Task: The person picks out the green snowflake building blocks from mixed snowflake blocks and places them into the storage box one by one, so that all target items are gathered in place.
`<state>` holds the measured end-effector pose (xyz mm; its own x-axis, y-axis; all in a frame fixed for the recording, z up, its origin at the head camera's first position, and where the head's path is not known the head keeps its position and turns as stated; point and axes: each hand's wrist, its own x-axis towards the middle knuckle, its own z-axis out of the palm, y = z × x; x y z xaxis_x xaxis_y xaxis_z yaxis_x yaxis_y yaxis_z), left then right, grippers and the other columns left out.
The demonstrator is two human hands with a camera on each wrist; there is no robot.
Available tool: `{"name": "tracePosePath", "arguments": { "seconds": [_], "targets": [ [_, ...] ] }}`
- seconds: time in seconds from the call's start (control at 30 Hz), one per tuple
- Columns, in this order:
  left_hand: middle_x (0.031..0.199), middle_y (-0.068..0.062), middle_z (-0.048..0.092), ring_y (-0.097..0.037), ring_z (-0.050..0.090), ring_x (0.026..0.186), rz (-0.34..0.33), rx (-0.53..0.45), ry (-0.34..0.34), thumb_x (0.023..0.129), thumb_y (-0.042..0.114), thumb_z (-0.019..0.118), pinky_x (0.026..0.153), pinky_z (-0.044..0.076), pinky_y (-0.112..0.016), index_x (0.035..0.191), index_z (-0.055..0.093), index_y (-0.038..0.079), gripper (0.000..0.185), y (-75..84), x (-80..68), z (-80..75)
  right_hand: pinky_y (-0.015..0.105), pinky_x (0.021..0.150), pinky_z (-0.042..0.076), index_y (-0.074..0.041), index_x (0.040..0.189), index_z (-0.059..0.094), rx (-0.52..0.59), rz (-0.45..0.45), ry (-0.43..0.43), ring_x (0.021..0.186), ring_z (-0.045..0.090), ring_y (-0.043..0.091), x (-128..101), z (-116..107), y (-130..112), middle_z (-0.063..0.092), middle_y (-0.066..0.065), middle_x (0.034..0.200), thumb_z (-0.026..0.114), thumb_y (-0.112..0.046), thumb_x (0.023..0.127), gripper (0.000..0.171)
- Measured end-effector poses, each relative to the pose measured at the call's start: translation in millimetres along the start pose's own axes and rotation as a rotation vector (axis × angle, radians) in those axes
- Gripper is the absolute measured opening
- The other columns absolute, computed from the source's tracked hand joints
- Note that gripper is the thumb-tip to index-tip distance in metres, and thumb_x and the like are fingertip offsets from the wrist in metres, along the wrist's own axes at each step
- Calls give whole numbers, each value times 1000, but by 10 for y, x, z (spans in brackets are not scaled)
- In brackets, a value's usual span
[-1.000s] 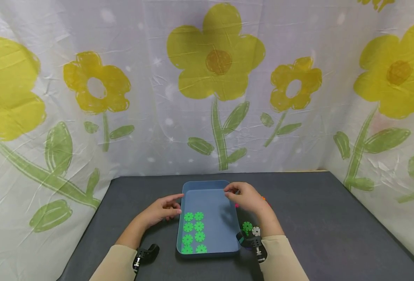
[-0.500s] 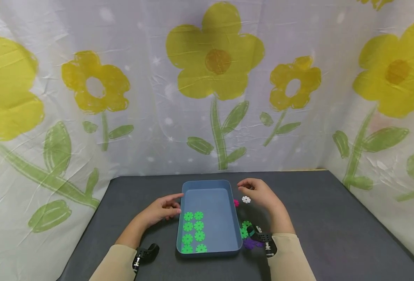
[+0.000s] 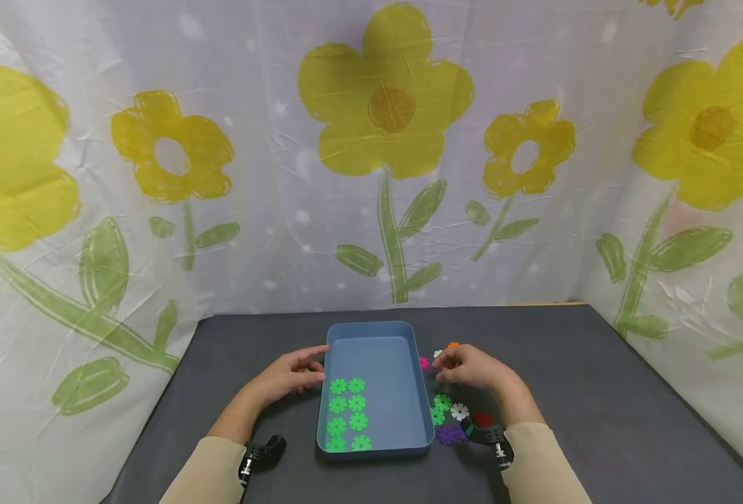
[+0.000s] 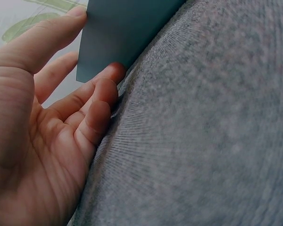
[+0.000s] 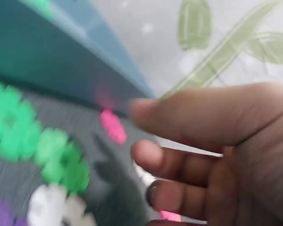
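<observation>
- Blue tray (image 3: 403, 381) sat mid-table on the grey mat (image 3: 598, 392), w/ eight green discs (image 3: 347, 414) in its near-left part.
- Left hand (image 3: 289, 374) lay at the tray's 9 o'clock wall, fingers relaxed and straight, thumb on the rim.
- Right hand (image 3: 472, 367) hovered at 3 o'clock, fingers loosely bent over a white disc (image 3: 437, 354); can't tell if it pinched it.
- Pink disc (image 3: 424, 362) just beside the tray; loose discs (image 3: 449, 413) at 4 o'clock.

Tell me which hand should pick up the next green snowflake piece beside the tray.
Right. The right hand hovers over the loose pieces; the green snowflake pieces lie just beside it. The left hand rests against the blue tray's far side.
</observation>
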<state>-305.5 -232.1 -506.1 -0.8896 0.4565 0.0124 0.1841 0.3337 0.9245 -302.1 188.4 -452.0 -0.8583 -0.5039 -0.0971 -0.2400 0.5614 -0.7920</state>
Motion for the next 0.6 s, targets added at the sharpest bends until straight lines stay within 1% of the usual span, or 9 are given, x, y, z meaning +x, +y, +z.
{"name": "tracePosePath", "arguments": {
  "seconds": [0.07,0.1,0.17,0.3,0.4,0.53,0.6],
  "targets": [
    [109,-11,66,-24,56,82,3,3,-1,99,21,71,68,49,-36,157,41,5,67,6,6,-11,33,63,42,3,108,68,-2,-3,-78,68,48,16,-33,30,27,58,4,80,74,-1,88,21],
    [109,-11,66,-24,56,82,4,5,-2,99,21,71,68,49,-36,157,41,6,66,9,9,-16,33,63,42,2,106,69,-10,-3,-109,67,48,16,-50,48,31,57,4,78,75,1,85,23],
    [109,-11,65,-24,56,82,4,8,-2,99,21,71,68,49,-36,157,41,6,66,12,10,-22,33,61,44,-1,103,69,-46,-3,-138,67,49,16,-80,87,23,54,4,76,78,3,79,26],
    [109,-12,65,-24,55,82,1,9,4,100,20,71,68,49,-36,157,42,7,66,12,3,-26,32,60,45,-5,98,70,-141,-10,-126,66,49,15,-114,153,-6,54,2,76,80,6,75,28],
    [109,-12,65,-23,56,81,2,10,7,100,21,71,68,49,-36,157,42,6,66,12,-5,-20,32,60,44,-7,95,69,-192,-4,-108,66,49,16,-128,179,-10,54,3,76,81,5,76,26],
    [109,-10,66,-22,56,81,-1,15,2,100,21,70,68,49,-35,157,42,6,65,-1,-5,-9,35,62,45,-10,93,68,-241,25,-94,68,51,17,-164,204,-11,56,2,77,82,0,78,23],
    [109,-10,66,-21,56,81,-2,17,0,100,21,70,68,50,-35,157,41,6,65,-10,2,-8,36,63,46,-12,93,68,-284,26,-81,69,52,17,-181,219,-15,57,1,78,82,-3,79,22]
  ]
}}
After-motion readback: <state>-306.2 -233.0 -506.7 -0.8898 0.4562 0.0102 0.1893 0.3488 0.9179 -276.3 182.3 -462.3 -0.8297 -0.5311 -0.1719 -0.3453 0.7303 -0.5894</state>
